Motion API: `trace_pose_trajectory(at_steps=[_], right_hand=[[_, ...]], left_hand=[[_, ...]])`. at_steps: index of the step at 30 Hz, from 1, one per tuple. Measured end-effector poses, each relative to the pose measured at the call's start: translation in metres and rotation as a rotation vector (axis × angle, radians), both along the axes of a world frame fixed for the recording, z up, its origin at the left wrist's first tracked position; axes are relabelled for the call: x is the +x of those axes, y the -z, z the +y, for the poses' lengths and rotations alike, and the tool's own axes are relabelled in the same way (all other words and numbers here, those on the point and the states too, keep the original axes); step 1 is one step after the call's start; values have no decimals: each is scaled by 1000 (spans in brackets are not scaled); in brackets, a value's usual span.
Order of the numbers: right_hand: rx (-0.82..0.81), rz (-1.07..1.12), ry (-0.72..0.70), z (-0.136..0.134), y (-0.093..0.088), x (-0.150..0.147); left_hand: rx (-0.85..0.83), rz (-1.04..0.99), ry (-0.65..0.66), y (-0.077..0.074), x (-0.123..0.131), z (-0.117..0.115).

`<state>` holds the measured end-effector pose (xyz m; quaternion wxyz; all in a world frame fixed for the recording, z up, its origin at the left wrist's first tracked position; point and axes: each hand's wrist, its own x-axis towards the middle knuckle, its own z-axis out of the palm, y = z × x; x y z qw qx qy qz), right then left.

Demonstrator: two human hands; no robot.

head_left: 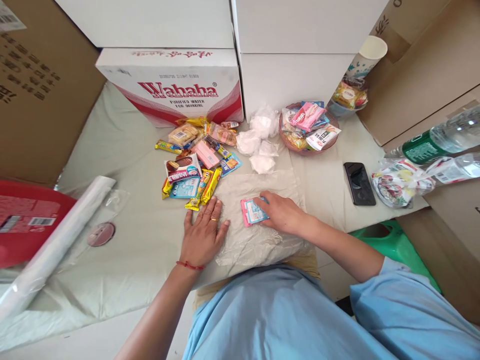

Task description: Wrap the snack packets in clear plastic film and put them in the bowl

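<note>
My right hand (279,212) is closed on a small stack of snack packets (254,212), pale blue on top with pink below. The packets are over a crumpled clear plastic bag (243,247) spread flat on the cloth-covered table. My left hand (203,232) lies flat with its fingers spread, beside the bag's left edge. Its fingertips are close to yellow-wrapped snack bars (210,186). Those bars belong to a loose pile of wrapped snacks, with a pink packet (206,153) and a chocolate snack packet (183,168) among them.
Behind the pile stands a Wahaha carton (176,90). White crumpled plastic bundles (258,142) lie beside a basket (290,146) of snacks. To the right are a phone (359,184) and plastic bottles (431,145). A plastic roll (56,245) and red container (33,220) sit left.
</note>
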<state>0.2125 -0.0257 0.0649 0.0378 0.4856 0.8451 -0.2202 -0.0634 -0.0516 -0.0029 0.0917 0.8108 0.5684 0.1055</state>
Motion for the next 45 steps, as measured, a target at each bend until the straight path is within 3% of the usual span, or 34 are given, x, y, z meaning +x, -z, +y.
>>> trace_pose_trajectory(at_steps=[5, 8, 11, 13, 16, 20, 24, 27, 30, 34, 37, 40, 43, 45], right_hand=[[125, 194, 28, -19, 0, 28], [191, 332, -33, -49, -1, 54], [199, 365, -86, -90, 8, 74], [215, 319, -106, -115, 22, 80], [274, 247, -60, -137, 45, 83], [261, 297, -11, -128, 54, 84], [117, 472, -59, -92, 29, 88], [2, 572, 2, -62, 4, 89], [-68, 551, 123, -35, -9, 89], [-96, 413, 320, -4, 0, 94], [9, 142, 398, 11, 7, 102], [204, -47, 420, 20, 1, 105], [288, 73, 318, 29, -14, 92], [235, 188, 155, 40, -20, 71]], left_hand=[[43, -157, 18, 1, -19, 1], [108, -211, 41, 0, -30, 1], [244, -195, 84, -7, -36, -5], [267, -174, 220, -14, -38, -12], [90, -157, 495, -21, -40, -22], [-111, -111, 564, -20, -45, -24], [-150, -143, 547, -16, -48, -14], [-149, -276, 448, -19, -44, -2], [-179, -371, 220, -25, -31, 14], [-227, -292, -63, -30, -10, 39], [-220, -198, -227, -29, -1, 50], [-135, -171, -358, -33, -2, 44], [125, -216, -475, -45, -2, 21], [320, -272, -445, -54, 4, 2]])
